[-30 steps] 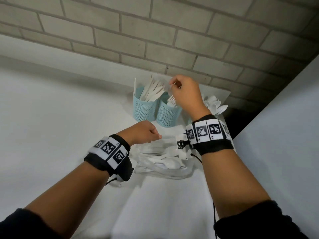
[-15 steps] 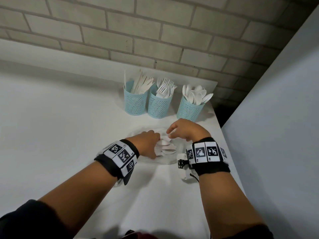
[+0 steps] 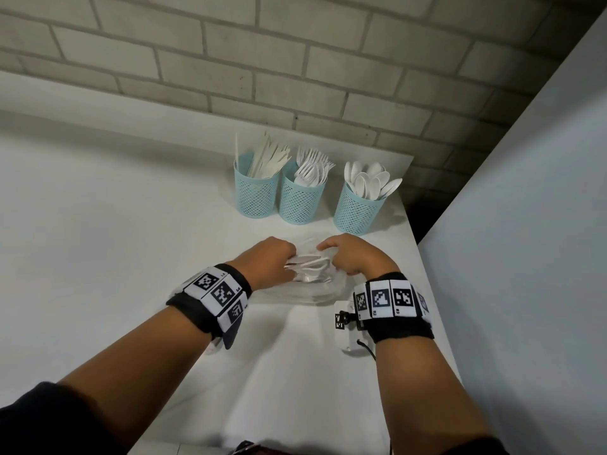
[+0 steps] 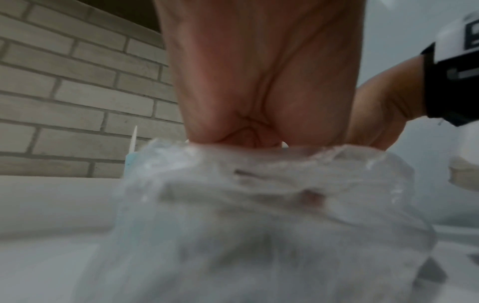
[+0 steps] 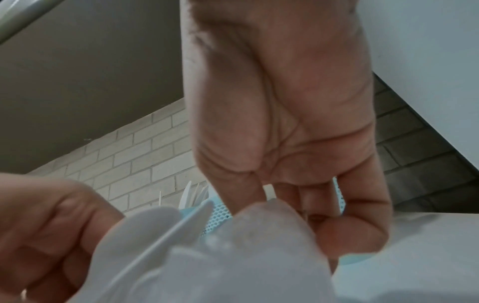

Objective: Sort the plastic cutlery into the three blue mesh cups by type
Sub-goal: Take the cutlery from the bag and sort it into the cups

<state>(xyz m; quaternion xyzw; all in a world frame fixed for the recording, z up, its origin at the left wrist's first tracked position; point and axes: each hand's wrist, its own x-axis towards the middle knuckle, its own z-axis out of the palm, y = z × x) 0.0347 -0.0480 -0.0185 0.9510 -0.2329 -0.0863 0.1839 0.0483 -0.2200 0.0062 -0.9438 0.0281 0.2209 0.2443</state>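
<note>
Three blue mesh cups stand in a row at the back: the knife cup (image 3: 256, 192), the fork cup (image 3: 300, 201) and the spoon cup (image 3: 358, 210). In front of them lies a clear plastic bag (image 3: 315, 290) with white cutlery (image 3: 307, 262) in it. My left hand (image 3: 272, 261) reaches into the bag's mouth, fingers curled round a few white pieces (image 5: 155, 235). My right hand (image 3: 349, 257) pinches the bag's edge (image 5: 272, 225) from the right. In the left wrist view the bag (image 4: 259, 205) hides my left fingertips.
The white table (image 3: 115, 224) ends at a brick wall (image 3: 295, 60) behind the cups. A pale panel (image 3: 525, 224) rises close along the right, with a dark gap beside the spoon cup. A small white device (image 3: 348, 326) hangs under my right wrist.
My right hand came down from above the fork cup to the bag and took hold of its edge. My left hand moved forward into the bag onto the cutlery.
</note>
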